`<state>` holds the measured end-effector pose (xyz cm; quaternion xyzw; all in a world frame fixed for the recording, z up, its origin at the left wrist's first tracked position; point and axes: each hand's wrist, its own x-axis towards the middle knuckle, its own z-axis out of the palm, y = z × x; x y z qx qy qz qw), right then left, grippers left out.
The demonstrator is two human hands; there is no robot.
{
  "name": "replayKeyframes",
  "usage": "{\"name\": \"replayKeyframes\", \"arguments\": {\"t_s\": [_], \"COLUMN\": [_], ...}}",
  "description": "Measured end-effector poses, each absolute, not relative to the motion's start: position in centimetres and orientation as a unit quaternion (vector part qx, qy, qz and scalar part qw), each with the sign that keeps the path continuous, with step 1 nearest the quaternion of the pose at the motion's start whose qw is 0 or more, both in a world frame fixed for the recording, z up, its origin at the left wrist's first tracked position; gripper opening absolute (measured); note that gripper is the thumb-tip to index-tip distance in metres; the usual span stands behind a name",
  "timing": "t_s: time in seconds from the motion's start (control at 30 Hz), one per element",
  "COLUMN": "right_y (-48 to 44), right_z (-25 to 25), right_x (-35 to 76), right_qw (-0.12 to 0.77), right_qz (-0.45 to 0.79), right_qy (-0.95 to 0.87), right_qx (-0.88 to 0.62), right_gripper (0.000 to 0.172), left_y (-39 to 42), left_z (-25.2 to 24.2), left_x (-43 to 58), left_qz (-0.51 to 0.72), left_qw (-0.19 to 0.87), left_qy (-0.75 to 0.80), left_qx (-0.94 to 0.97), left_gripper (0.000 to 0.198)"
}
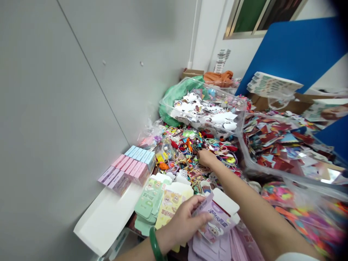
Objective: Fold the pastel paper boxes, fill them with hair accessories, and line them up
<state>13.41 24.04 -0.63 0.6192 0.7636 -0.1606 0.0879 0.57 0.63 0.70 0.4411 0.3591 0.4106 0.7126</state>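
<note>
Purple cardboard up front: small folding carton (pixel 219 217), white flaps open, pinched at its near edge by left hand (pixel 186 223), thumb on top, wrist bent inward, green bangle (pixel 156 246) on the forearm. Held just above flat purple blanks (pixel 217 250), beside green blanks (pixel 148 199) and yellow blanks (pixel 170 204). Farther out, right hand (pixel 206 158) on a stretched arm, palm down, fingers curled into the pile of hair ties (pixel 185 163); cannot tell whether closed on anything. Seemingly picking a piece for the open carton; calls for freeing one tie from the tangle. Beyond, clear tub of stickers (pixel 206 108); leftward, row of pink and blue boxes (pixel 130 166).
</note>
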Motion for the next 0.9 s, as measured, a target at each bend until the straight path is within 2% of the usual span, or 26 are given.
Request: {"name": "replayKeyframes", "arguments": {"t_s": [0.13, 0.3, 0.5, 0.67, 0.8, 0.9], "right_y": [25.0, 25.4, 24.0, 22.7, 21.4, 20.2], "right_z": [1.0, 3.9, 6.1, 7.1, 8.4, 10.2], "right_x": [14.8, 17.8, 20.4, 21.9, 22.8, 22.8], "right_qw": [0.066, -0.052, -0.175, -0.279, -0.361, -0.384], "right_qz": [-0.196, -0.202, -0.186, -0.178, -0.191, -0.236], "right_qy": [0.760, 0.751, 0.733, 0.696, 0.659, 0.651], "right_qx": [0.617, 0.627, 0.631, 0.637, 0.631, 0.610], "right_gripper": [0.030, 0.028, 0.005, 0.016, 0.038, 0.040], "left_y": [0.5, 0.5, 0.2, -0.3, -0.7, -1.0], "left_z": [0.8, 1.0, 1.6, 2.3, 2.6, 2.5], "left_x": [0.0, -0.4, -0.5, -1.2, -1.6, -1.7], "left_qz": [0.422, 0.436, 0.450, 0.446, 0.444, 0.454], "left_qw": [0.713, 0.710, 0.710, 0.691, 0.688, 0.685], "left_qy": [0.356, 0.354, 0.337, 0.364, 0.374, 0.362], "left_qx": [0.432, 0.425, 0.424, 0.437, 0.435, 0.441], "left_gripper": [0.037, 0.038, 0.040, 0.041, 0.044, 0.042]}}
